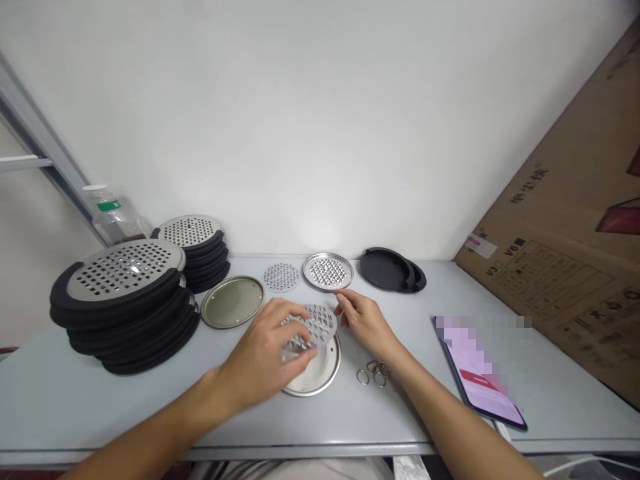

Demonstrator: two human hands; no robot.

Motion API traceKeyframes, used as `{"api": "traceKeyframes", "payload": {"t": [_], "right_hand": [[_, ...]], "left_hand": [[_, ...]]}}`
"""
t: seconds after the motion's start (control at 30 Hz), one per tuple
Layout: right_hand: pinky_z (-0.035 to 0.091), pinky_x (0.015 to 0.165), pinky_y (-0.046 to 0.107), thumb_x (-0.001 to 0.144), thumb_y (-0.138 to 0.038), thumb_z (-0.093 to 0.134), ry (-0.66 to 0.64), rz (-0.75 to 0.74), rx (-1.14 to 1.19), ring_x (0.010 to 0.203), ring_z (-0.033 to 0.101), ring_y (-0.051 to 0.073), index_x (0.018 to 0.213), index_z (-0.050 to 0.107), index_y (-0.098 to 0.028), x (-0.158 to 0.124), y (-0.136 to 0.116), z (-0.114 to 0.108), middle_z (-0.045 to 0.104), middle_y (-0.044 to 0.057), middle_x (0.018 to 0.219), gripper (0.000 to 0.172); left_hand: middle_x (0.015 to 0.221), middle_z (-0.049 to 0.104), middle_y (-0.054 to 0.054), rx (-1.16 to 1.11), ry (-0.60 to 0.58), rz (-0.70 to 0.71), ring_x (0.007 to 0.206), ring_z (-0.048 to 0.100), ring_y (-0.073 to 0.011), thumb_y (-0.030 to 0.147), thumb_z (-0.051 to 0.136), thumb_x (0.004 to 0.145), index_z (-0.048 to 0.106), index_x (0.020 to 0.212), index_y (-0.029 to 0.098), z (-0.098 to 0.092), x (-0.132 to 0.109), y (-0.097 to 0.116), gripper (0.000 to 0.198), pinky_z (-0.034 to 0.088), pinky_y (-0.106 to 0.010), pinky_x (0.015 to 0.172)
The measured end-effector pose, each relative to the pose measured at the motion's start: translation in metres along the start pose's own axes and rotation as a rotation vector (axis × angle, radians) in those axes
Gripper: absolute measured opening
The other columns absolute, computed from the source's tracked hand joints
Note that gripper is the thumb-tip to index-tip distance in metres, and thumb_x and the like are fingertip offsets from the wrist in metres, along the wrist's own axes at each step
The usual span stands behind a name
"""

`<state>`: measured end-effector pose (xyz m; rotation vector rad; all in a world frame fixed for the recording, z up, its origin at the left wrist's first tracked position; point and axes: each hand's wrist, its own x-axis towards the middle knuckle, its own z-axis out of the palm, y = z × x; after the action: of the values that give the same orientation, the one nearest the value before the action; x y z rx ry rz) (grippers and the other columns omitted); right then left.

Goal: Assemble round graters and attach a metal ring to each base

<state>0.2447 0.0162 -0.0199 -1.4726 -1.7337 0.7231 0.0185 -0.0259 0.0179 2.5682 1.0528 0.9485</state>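
Observation:
My left hand (267, 353) is closed around a perforated metal grater disc (317, 325), held tilted just above a shallow round metal pan (320, 373) on the table. My right hand (365, 321) rests beside the disc's right edge, fingers curled, fingertips touching its rim. A few small metal rings (373, 373) lie on the table just right of the pan, under my right wrist.
At the left are two stacks of black-rimmed perforated discs (125, 300) (195, 250), with a plastic bottle (113, 213) behind. A flat tin lid (233, 301), a small mesh disc (281, 276), a mesh tray (327, 271) and black lids (393, 269) lie behind my hands. A phone (480, 380) and a leaning cardboard box (575, 253) are at the right.

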Motion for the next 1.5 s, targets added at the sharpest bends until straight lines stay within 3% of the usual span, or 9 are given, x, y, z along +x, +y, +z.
{"api": "traceKeyframes", "payload": {"t": [0.2, 0.53, 0.77, 0.87, 1.03, 1.2, 1.33, 1.43, 1.5], "right_hand": [[0.046, 0.066, 0.028, 0.093, -0.040, 0.043, -0.063, -0.016, -0.009, 0.061, 0.062, 0.017, 0.099, 0.069, -0.017, -0.001, 0.001, 0.003, 0.070, 0.004, 0.074, 0.035], [0.049, 0.062, 0.027, 0.090, -0.044, 0.050, -0.129, 0.009, 0.128, 0.061, 0.061, 0.016, 0.106, 0.069, -0.015, -0.003, -0.004, 0.002, 0.069, 0.004, 0.077, 0.038], [0.046, 0.054, 0.024, 0.080, -0.041, 0.064, -0.269, 0.120, 0.245, 0.056, 0.058, 0.012, 0.100, 0.070, -0.014, -0.003, 0.001, 0.000, 0.070, 0.005, 0.085, 0.034], [0.042, 0.053, 0.023, 0.078, -0.041, 0.067, -0.317, 0.109, 0.166, 0.056, 0.056, 0.013, 0.094, 0.073, -0.015, -0.004, 0.001, -0.003, 0.066, 0.001, 0.065, 0.031], [0.044, 0.059, 0.024, 0.083, -0.046, 0.062, -0.447, 0.036, 0.188, 0.062, 0.059, 0.014, 0.084, 0.074, -0.014, -0.009, -0.009, -0.009, 0.069, 0.003, 0.069, 0.034], [0.049, 0.066, 0.028, 0.083, -0.045, 0.062, -0.478, 0.043, 0.213, 0.069, 0.063, 0.017, 0.099, 0.072, -0.015, -0.012, -0.012, -0.010, 0.072, 0.005, 0.078, 0.036], [0.049, 0.073, 0.030, 0.075, -0.040, 0.072, -0.355, -0.065, 0.021, 0.078, 0.061, 0.018, 0.103, 0.072, -0.019, -0.012, -0.012, -0.009, 0.071, 0.005, 0.096, 0.035], [0.048, 0.077, 0.031, 0.064, -0.037, 0.080, -0.353, -0.160, -0.090, 0.086, 0.060, 0.020, 0.114, 0.068, -0.022, -0.015, -0.014, -0.009, 0.067, 0.006, 0.105, 0.054], [0.048, 0.084, 0.033, 0.059, -0.035, 0.084, -0.390, -0.214, -0.107, 0.095, 0.060, 0.022, 0.121, 0.064, -0.023, -0.016, -0.014, -0.009, 0.064, 0.006, 0.111, 0.067]], "left_hand": [[0.114, 0.063, -0.005, -0.070, -0.098, -0.006, 0.111, 0.052, -0.0245, 0.029, 0.069, 0.081, 0.067, 0.085, 0.025, 0.017, -0.018, 0.003, 0.006, 0.041, -0.044, 0.101], [0.112, 0.063, -0.001, -0.283, -0.296, -0.004, 0.109, 0.056, -0.0197, 0.032, 0.072, 0.079, 0.069, 0.082, 0.024, -0.009, 0.032, -0.012, 0.009, 0.042, -0.035, 0.099], [0.114, 0.063, -0.003, -0.232, -0.318, 0.073, 0.113, 0.054, -0.0212, 0.032, 0.075, 0.075, 0.068, 0.084, 0.024, 0.014, 0.009, -0.016, 0.014, 0.040, -0.035, 0.102], [0.113, 0.064, -0.003, -0.232, -0.338, 0.089, 0.108, 0.057, -0.0205, 0.036, 0.074, 0.076, 0.068, 0.090, 0.025, 0.006, 0.007, -0.018, 0.019, 0.043, -0.034, 0.099], [0.117, 0.063, -0.003, -0.267, -0.279, -0.064, 0.109, 0.058, -0.0230, 0.040, 0.080, 0.068, 0.064, 0.095, 0.024, -0.016, 0.017, -0.029, 0.036, 0.044, -0.036, 0.096], [0.105, 0.067, -0.001, -0.331, -0.355, -0.042, 0.102, 0.061, -0.0182, 0.024, 0.072, 0.077, 0.064, 0.084, 0.022, -0.013, 0.017, -0.033, 0.010, 0.045, -0.031, 0.094], [0.118, 0.063, -0.004, -0.228, -0.350, -0.088, 0.115, 0.055, -0.0236, 0.030, 0.079, 0.069, 0.062, 0.113, 0.027, -0.010, 0.013, -0.035, 0.047, 0.042, -0.037, 0.100], [0.126, 0.058, -0.006, -0.205, -0.406, -0.112, 0.122, 0.049, -0.0282, 0.037, 0.085, 0.060, 0.054, 0.128, 0.031, -0.014, 0.011, -0.042, 0.075, 0.039, -0.043, 0.103], [0.126, 0.057, -0.007, -0.198, -0.435, -0.101, 0.122, 0.048, -0.0290, 0.040, 0.085, 0.059, 0.054, 0.130, 0.031, -0.016, 0.010, -0.045, 0.077, 0.039, -0.044, 0.104]]}}
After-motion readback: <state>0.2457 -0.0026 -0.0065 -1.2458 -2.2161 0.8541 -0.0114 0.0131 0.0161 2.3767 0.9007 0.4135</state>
